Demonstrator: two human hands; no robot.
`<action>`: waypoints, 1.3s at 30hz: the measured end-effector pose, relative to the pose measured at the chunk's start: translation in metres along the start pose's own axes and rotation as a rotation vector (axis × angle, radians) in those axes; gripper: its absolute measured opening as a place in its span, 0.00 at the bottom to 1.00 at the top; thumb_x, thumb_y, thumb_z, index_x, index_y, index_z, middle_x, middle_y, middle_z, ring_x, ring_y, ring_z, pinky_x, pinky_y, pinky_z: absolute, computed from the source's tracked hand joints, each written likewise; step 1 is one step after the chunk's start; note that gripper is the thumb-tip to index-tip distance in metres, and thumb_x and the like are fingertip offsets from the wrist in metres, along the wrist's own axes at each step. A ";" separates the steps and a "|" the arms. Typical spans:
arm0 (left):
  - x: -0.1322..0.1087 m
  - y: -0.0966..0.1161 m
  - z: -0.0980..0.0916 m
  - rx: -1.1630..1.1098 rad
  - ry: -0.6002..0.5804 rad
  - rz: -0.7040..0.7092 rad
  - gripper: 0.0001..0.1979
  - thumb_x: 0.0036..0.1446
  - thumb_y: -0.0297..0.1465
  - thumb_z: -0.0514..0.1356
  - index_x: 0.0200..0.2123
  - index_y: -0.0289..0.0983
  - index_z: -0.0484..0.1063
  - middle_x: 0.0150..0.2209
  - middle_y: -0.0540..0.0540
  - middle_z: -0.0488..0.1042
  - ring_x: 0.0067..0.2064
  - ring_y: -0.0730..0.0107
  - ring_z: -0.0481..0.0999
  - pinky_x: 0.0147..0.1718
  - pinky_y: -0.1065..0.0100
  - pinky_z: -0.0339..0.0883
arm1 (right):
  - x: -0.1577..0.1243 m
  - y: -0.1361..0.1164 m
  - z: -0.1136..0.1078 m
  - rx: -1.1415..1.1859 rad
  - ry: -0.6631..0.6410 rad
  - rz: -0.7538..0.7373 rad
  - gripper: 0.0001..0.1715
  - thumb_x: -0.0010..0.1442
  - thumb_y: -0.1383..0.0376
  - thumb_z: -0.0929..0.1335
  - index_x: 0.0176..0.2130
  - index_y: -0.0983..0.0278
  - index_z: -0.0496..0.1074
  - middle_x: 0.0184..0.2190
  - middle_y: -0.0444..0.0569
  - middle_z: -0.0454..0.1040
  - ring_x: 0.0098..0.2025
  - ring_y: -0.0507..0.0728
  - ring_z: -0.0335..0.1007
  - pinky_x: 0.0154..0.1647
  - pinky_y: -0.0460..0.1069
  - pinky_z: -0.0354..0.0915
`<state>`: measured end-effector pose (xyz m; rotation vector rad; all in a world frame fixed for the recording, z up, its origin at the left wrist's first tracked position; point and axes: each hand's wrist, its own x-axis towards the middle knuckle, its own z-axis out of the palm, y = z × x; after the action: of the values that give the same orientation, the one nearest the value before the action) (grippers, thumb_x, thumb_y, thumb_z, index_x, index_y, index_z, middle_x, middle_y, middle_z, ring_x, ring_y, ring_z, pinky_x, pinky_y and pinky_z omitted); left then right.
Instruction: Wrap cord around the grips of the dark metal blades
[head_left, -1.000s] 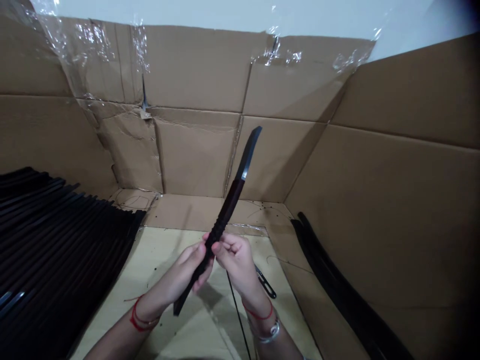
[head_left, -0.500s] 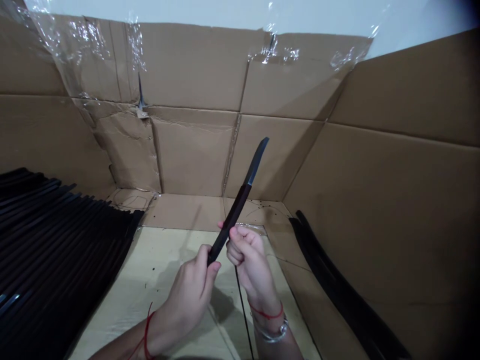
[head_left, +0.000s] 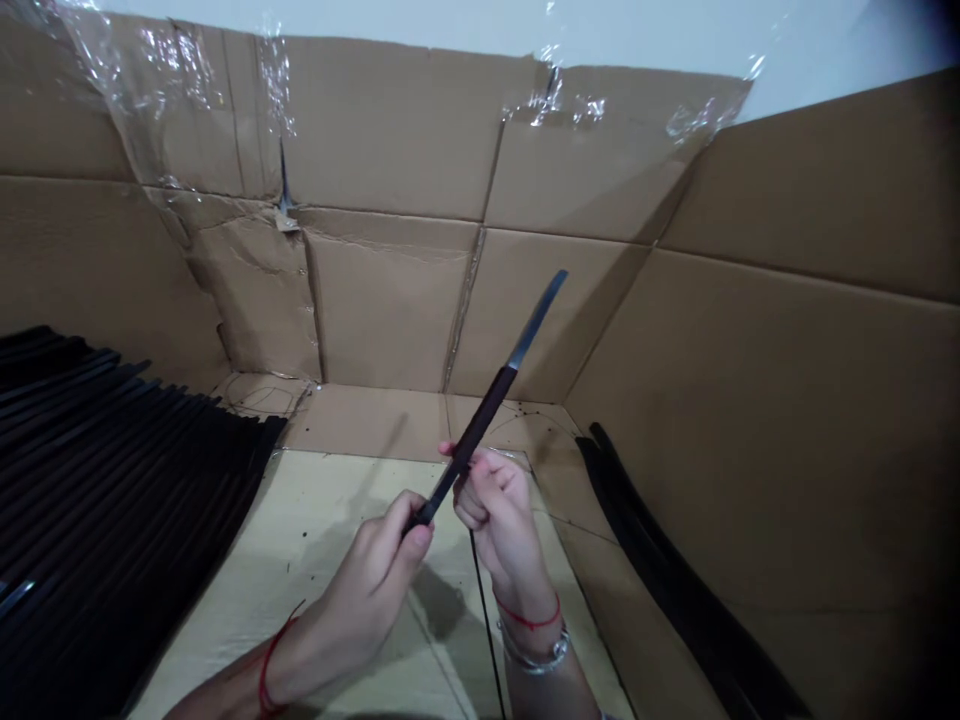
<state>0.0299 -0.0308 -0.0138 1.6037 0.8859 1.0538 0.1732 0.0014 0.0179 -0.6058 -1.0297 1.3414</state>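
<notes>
A narrow dark strip [head_left: 484,415] with a grey, blade-like slanted tip [head_left: 541,315] slopes up to the right in front of me; I cannot tell exactly what it is. Its lower end sits in my closed left hand [head_left: 382,570], thumb pressed along it. Higher up, my right hand [head_left: 499,510] is curled, its thumb against the strip's edge and a fingertip showing behind it. Below the right hand runs a thin black strand [head_left: 486,610] toward me; its upper end is hidden by that hand.
Many long black strips [head_left: 135,500] are piled at the left. More black strips [head_left: 660,570] lean along the right cardboard wall [head_left: 817,430]. A pale board [head_left: 247,580] lies beneath my hands, and a taped cardboard wall [head_left: 382,300] stands behind.
The dark strip leans further right, its grey tip shifted right. My left hand has moved slightly left. The right hand stays nearly in place.
</notes>
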 end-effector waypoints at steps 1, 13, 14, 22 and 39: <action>0.000 -0.001 -0.001 -0.128 -0.037 -0.021 0.17 0.65 0.45 0.48 0.38 0.37 0.64 0.22 0.55 0.58 0.22 0.76 0.56 0.21 0.74 0.50 | -0.001 -0.001 0.000 -0.012 -0.033 0.018 0.22 0.54 0.52 0.73 0.40 0.68 0.78 0.14 0.32 0.43 0.16 0.44 0.31 0.15 0.43 0.34; 0.021 -0.004 -0.030 -0.346 -0.167 -0.188 0.20 0.62 0.48 0.53 0.32 0.35 0.64 0.18 0.55 0.62 0.17 0.81 0.57 0.17 0.77 0.52 | -0.002 0.002 -0.009 -0.295 -0.070 -0.023 0.29 0.53 0.47 0.72 0.42 0.68 0.77 0.16 0.35 0.47 0.17 0.46 0.37 0.17 0.45 0.35; 0.020 -0.005 -0.029 -0.406 -0.242 -0.275 0.21 0.62 0.49 0.51 0.32 0.36 0.63 0.16 0.57 0.58 0.15 0.81 0.53 0.15 0.76 0.49 | -0.002 0.002 -0.010 -0.257 -0.131 0.001 0.31 0.50 0.45 0.73 0.42 0.67 0.77 0.16 0.35 0.47 0.17 0.46 0.37 0.17 0.45 0.35; 0.015 -0.007 -0.014 -0.089 -0.014 -0.107 0.20 0.59 0.49 0.55 0.34 0.37 0.64 0.22 0.55 0.60 0.23 0.77 0.57 0.21 0.75 0.50 | 0.005 0.003 -0.002 -0.387 0.136 -0.147 0.25 0.48 0.47 0.74 0.30 0.67 0.76 0.18 0.42 0.62 0.19 0.47 0.48 0.16 0.44 0.44; 0.018 -0.005 -0.024 -0.018 -0.010 -0.032 0.22 0.60 0.50 0.53 0.26 0.37 0.60 0.19 0.55 0.57 0.20 0.78 0.54 0.19 0.74 0.47 | 0.005 0.010 -0.005 -0.369 0.044 -0.135 0.23 0.54 0.49 0.72 0.37 0.66 0.76 0.17 0.39 0.56 0.19 0.47 0.44 0.17 0.45 0.40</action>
<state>0.0140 -0.0055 -0.0111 1.5741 0.8902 1.0278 0.1722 0.0091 0.0084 -0.8198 -1.2708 1.0223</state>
